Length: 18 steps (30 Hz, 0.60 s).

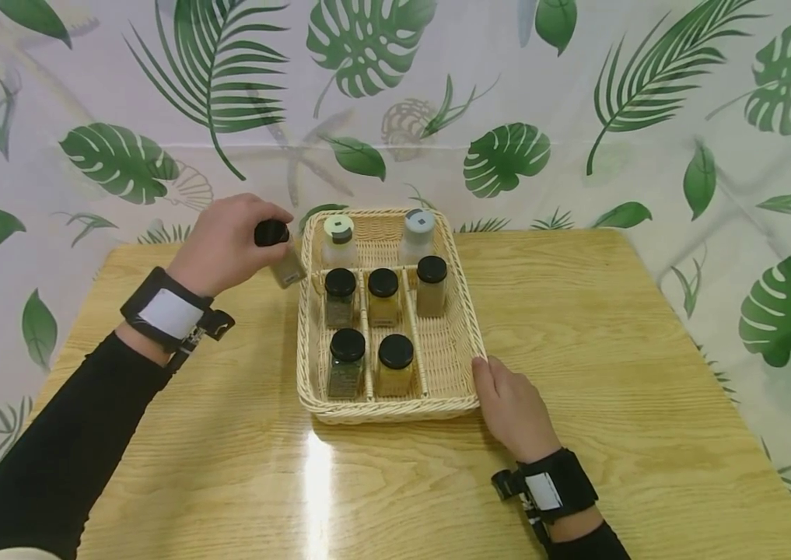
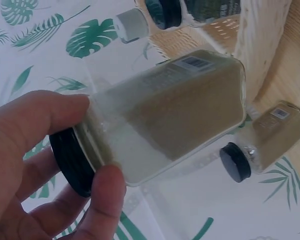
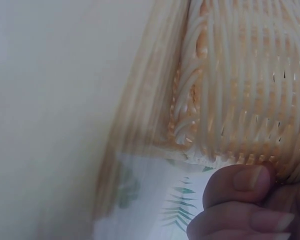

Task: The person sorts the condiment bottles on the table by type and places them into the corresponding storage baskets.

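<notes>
My left hand (image 1: 230, 237) pinches a black-lidded spice jar (image 2: 175, 110) by its lid and neck, thumb and fingers on opposite sides. Brownish powder partly fills this clear jar, which is held tilted just left of a wicker basket (image 1: 461, 307). Another jar of brown powder (image 2: 277, 132) shows beyond it in the left wrist view. At the basket's front right corner, my right hand (image 1: 517, 404) grips the rim; its curled fingers (image 3: 240, 185) show beside the weave in the right wrist view.
Wicker dividers part the basket. Several black-lidded jars (image 1: 348, 362) stand in its middle and front, with a pale-lidded jar (image 1: 339, 249) and a whitish-lidded jar (image 1: 418, 241) at the back. The basket sits on a wooden table (image 1: 563, 303) against a leaf-patterned backdrop (image 1: 577, 93).
</notes>
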{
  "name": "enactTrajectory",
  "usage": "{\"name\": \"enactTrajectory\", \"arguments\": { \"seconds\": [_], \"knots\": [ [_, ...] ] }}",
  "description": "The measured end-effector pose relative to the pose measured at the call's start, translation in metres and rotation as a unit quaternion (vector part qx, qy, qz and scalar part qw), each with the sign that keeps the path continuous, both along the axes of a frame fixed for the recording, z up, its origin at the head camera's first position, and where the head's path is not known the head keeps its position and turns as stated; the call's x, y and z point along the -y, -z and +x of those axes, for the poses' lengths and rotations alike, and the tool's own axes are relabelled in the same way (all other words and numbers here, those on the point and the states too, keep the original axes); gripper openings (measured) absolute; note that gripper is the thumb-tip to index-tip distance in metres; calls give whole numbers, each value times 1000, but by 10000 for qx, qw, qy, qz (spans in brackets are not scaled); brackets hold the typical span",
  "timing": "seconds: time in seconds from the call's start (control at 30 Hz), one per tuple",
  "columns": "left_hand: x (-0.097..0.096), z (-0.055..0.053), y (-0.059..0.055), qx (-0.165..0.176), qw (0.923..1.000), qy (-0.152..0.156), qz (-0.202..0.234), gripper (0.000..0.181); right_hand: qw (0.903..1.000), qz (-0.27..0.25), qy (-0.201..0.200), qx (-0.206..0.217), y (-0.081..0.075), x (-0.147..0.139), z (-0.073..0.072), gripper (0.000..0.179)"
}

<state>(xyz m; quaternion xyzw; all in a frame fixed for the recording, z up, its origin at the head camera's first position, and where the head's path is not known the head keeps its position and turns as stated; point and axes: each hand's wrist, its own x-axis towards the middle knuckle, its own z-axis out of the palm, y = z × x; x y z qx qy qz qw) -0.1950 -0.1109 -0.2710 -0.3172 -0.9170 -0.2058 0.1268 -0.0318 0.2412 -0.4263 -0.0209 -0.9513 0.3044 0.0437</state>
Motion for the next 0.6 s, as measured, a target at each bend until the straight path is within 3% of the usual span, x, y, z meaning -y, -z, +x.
{"name": "enactTrajectory", "arguments": {
  "seconds": [0.27,0.6],
  "knots": [
    [-6,7,-12,-97,9996,150,201,31,10000,49,3,44,0,1,1,53],
    [-23,23,-31,-199,9981,380,444,31,10000,45,-14,-43,-1,1,0,53]
  ]
}}
